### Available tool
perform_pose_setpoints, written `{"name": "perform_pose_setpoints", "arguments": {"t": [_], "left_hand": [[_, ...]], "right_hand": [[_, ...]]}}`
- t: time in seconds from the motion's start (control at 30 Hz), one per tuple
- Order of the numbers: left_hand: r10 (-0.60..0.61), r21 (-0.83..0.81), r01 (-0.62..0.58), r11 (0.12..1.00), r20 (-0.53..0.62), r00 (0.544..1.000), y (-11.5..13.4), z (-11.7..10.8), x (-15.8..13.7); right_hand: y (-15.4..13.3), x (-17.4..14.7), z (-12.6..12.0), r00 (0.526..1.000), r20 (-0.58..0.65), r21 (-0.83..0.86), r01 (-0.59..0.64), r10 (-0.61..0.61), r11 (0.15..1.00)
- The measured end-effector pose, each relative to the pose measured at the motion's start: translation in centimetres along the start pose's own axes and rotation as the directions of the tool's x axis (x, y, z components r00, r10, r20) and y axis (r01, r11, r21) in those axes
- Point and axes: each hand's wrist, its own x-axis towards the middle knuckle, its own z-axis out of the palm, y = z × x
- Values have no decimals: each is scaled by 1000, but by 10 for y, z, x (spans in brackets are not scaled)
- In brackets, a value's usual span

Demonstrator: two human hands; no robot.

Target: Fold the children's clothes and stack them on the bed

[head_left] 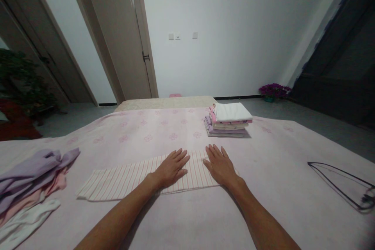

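Note:
A striped garment (125, 181), white with thin reddish stripes, lies folded into a long narrow strip across the bed. My left hand (172, 167) rests flat on the middle of it, fingers stretched out. Near its right end, my right hand (219, 165) also presses flat on the cloth with its fingers apart. Neither hand grips anything. Just beyond my right hand stands a stack of folded clothes (228, 127), with a white piece on top and pink, cream and purple layers below.
Loose purple, pink and white clothes (32, 179) lie heaped at the left. A thin black cable or wire loop (336, 183) is on the right side. A pink flowered sheet (164, 129) covers the bed. Potted purple flowers (274, 90) stand on the floor by the wall.

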Motion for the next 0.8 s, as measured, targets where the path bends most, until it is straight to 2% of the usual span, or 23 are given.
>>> {"name": "perform_pose_setpoints", "arguments": {"t": [0.1, 0.3, 0.43, 0.57, 0.63, 0.7, 0.8], "left_hand": [[-12, 10, 11, 1000, 54, 998, -2, -9, -19], [-98, 42, 95, 995, 92, 991, 2, -15, -52], [-113, 59, 107, 992, 117, 987, 13, -19, -61], [-129, 57, 122, 991, 124, 984, 18, -23, -63], [-129, 55, 124, 991, 113, 985, 18, -22, -62], [-122, 49, 118, 992, 99, 988, 17, -21, -62], [-113, 44, 110, 993, 77, 991, 15, -18, -63]], "right_hand": [[8, 2, 4, 999, -16, -5, -47, 47, 999], [8, 0, 7, 999, -35, -30, -39, 38, 999], [9, -1, 7, 998, -56, -26, -43, 42, 999], [0, -2, -3, 991, -128, -25, -49, 45, 998], [-14, -3, -10, 990, -142, -6, 13, -14, 1000], [-32, -5, -15, 984, -122, 37, 132, -127, 991], [-59, -9, -18, 953, -67, 117, 300, -294, 947]]}}
